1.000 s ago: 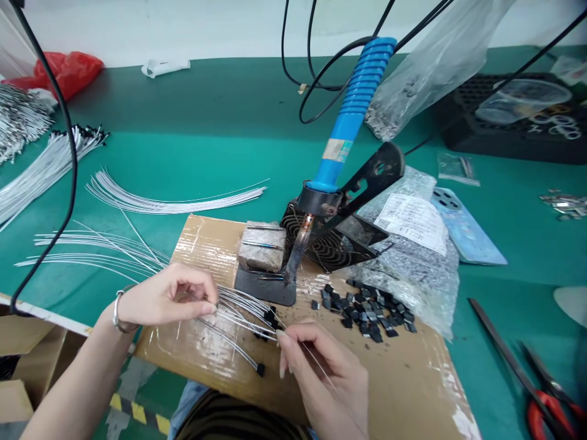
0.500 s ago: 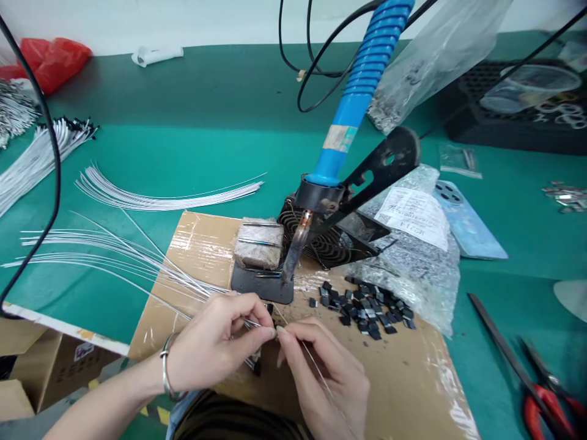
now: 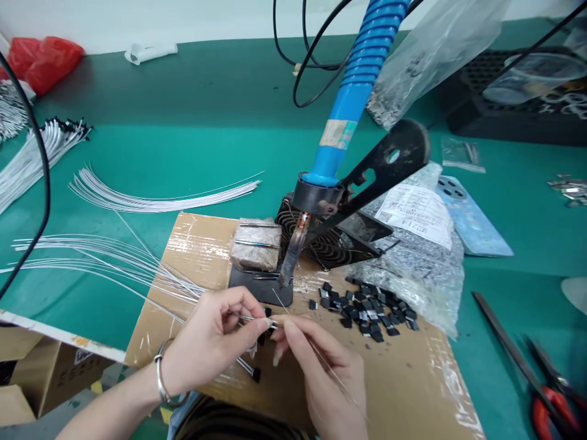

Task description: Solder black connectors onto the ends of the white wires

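My left hand (image 3: 213, 339) pinches the ends of a bundle of thin white wires (image 3: 132, 263) that fan out to the left over the cardboard sheet (image 3: 413, 385). My right hand (image 3: 321, 370) pinches a single thin wire (image 3: 332, 373) that runs back under the palm. Both sets of fingertips meet just in front of the soldering iron stand (image 3: 261, 287). The blue-handled soldering iron (image 3: 348, 110) leans in its holder, tip down by the sponge block (image 3: 255, 244). A pile of small black parts (image 3: 367, 305) lies to the right of my hands.
A small black fan (image 3: 325, 241) sits behind the iron. A bag of tiny metal parts (image 3: 413, 244) with a label lies at right. More white wires (image 3: 160, 198) lie on the green table. Red-handled scissors (image 3: 545, 391) lie at lower right. Black cables hang overhead.
My left hand moved right from the wire bundle to meet my right hand's fingertips. The view shifted slightly, the right hand hardly moved.
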{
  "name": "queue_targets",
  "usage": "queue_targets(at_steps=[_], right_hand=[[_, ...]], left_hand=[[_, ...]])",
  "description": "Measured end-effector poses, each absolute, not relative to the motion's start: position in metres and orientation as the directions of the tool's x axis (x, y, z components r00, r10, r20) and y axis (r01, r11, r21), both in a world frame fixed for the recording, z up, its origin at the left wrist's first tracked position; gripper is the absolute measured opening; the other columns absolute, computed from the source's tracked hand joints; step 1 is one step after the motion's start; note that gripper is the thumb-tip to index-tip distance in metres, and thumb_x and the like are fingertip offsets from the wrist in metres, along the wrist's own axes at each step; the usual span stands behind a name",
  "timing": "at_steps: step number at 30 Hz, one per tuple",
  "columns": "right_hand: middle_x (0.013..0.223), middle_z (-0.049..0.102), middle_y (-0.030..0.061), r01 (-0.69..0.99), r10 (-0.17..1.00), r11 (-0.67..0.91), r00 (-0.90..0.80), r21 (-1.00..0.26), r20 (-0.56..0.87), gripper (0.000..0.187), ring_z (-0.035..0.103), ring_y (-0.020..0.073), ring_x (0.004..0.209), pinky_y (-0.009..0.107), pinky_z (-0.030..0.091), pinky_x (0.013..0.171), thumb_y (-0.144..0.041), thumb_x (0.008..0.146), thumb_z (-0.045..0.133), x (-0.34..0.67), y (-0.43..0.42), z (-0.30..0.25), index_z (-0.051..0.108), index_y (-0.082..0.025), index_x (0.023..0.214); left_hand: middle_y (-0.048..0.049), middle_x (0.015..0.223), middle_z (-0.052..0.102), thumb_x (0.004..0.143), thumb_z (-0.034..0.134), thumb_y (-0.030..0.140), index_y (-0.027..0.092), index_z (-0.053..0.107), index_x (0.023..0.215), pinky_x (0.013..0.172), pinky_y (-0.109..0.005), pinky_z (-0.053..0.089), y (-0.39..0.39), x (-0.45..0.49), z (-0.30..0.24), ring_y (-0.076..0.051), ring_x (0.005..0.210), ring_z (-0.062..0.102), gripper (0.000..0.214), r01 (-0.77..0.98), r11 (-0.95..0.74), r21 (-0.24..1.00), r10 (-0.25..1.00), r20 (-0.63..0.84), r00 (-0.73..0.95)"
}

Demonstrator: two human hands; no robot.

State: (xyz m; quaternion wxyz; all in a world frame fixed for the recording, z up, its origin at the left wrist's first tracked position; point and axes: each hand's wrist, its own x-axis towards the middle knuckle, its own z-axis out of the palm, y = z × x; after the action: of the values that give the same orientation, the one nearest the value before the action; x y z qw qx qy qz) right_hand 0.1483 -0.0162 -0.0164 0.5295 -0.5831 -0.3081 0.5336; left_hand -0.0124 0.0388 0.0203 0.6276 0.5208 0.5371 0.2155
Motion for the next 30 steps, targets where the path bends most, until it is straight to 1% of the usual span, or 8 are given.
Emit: queue_targets(at_steps=[5, 8, 13, 15, 19, 21, 26, 30], right_hand=[[0.068, 0.074, 0.0023, -0.321, 0.941, -0.255, 0.133, -0.912, -0.31, 0.018, 0.066, 0.0138, 0.058, 0.022, 0.056, 0.058, -0.043, 0.089, 0.085, 0.152, -0.018, -0.028, 0.089, -0.025, 0.09], [0.068, 0.075, 0.0031, -0.366, 0.936, -0.271, 0.116, -0.89, -0.332, 0.019, 0.065, 0.0137, 0.058, 0.022, 0.055, 0.056, -0.042, 0.088, 0.087, 0.153, -0.019, -0.033, 0.089, -0.024, 0.089], [0.063, 0.07, 0.0002, -0.465, 0.931, -0.296, 0.053, -0.834, -0.36, 0.019, 0.06, 0.0095, 0.052, 0.018, 0.051, 0.052, -0.043, 0.088, 0.087, 0.151, -0.019, -0.031, 0.087, -0.024, 0.087], [0.06, 0.068, -0.0009, -0.498, 0.926, -0.31, 0.035, -0.81, -0.375, 0.02, 0.058, 0.0083, 0.051, 0.017, 0.05, 0.052, -0.043, 0.089, 0.087, 0.15, -0.019, -0.029, 0.087, -0.024, 0.086], [0.058, 0.064, -0.0023, -0.559, 0.917, -0.332, -0.001, -0.76, -0.399, 0.02, 0.055, 0.0071, 0.051, 0.017, 0.048, 0.052, -0.043, 0.088, 0.088, 0.15, -0.018, -0.026, 0.087, -0.023, 0.084], [0.057, 0.062, -0.0026, -0.576, 0.912, -0.346, -0.024, -0.74, -0.409, 0.022, 0.053, 0.0073, 0.05, 0.017, 0.047, 0.05, -0.044, 0.087, 0.088, 0.151, -0.018, -0.024, 0.086, -0.023, 0.081], [0.058, 0.059, -0.0025, -0.583, 0.9, -0.383, -0.059, -0.717, -0.432, 0.026, 0.05, 0.0079, 0.049, 0.018, 0.043, 0.045, -0.043, 0.085, 0.09, 0.155, -0.015, -0.021, 0.083, -0.021, 0.073], [0.058, 0.058, -0.0027, -0.582, 0.893, -0.399, -0.069, -0.709, -0.445, 0.027, 0.049, 0.0076, 0.048, 0.018, 0.042, 0.044, -0.043, 0.085, 0.089, 0.157, -0.014, -0.022, 0.081, -0.02, 0.072]], left_hand=[[0.0026, 0.068, 0.057, 0.093, 0.064, 0.039, 0.017, 0.064, 0.086, 0.052, -0.027, 0.022, 0.036, -0.013, 0.018, -0.011, 0.055, 0.031, 0.023, 0.318, 0.334, 0.887, 0.85, -0.429, 0.305], [0.0021, 0.068, 0.059, 0.093, 0.064, 0.038, 0.018, 0.063, 0.086, 0.052, -0.027, 0.024, 0.034, -0.011, 0.018, -0.011, 0.055, 0.034, 0.021, 0.31, 0.328, 0.892, 0.857, -0.419, 0.298], [0.0011, 0.068, 0.062, 0.093, 0.065, 0.036, 0.019, 0.063, 0.085, 0.052, -0.026, 0.027, 0.031, -0.009, 0.02, -0.012, 0.055, 0.039, 0.019, 0.33, 0.3, 0.895, 0.872, -0.398, 0.285], [0.0014, 0.067, 0.061, 0.094, 0.064, 0.035, 0.019, 0.063, 0.085, 0.052, -0.026, 0.027, 0.029, -0.009, 0.02, -0.012, 0.055, 0.038, 0.019, 0.339, 0.283, 0.897, 0.88, -0.383, 0.279], [0.004, 0.064, 0.056, 0.094, 0.063, 0.033, 0.019, 0.063, 0.084, 0.05, -0.026, 0.023, 0.027, -0.008, 0.021, -0.011, 0.053, 0.031, 0.018, 0.373, 0.252, 0.893, 0.894, -0.362, 0.263], [0.0043, 0.064, 0.055, 0.094, 0.063, 0.033, 0.018, 0.064, 0.084, 0.049, -0.026, 0.023, 0.027, -0.007, 0.022, -0.01, 0.053, 0.03, 0.018, 0.382, 0.24, 0.892, 0.897, -0.354, 0.263], [0.0012, 0.067, 0.06, 0.093, 0.064, 0.03, 0.018, 0.064, 0.081, 0.052, -0.024, 0.032, 0.029, -0.006, 0.025, -0.012, 0.057, 0.042, 0.017, 0.362, 0.233, 0.903, 0.894, -0.345, 0.285], [0.0023, 0.065, 0.057, 0.092, 0.064, 0.031, 0.017, 0.065, 0.08, 0.051, -0.024, 0.029, 0.03, -0.005, 0.026, -0.011, 0.055, 0.039, 0.018, 0.367, 0.237, 0.9, 0.895, -0.349, 0.277]])
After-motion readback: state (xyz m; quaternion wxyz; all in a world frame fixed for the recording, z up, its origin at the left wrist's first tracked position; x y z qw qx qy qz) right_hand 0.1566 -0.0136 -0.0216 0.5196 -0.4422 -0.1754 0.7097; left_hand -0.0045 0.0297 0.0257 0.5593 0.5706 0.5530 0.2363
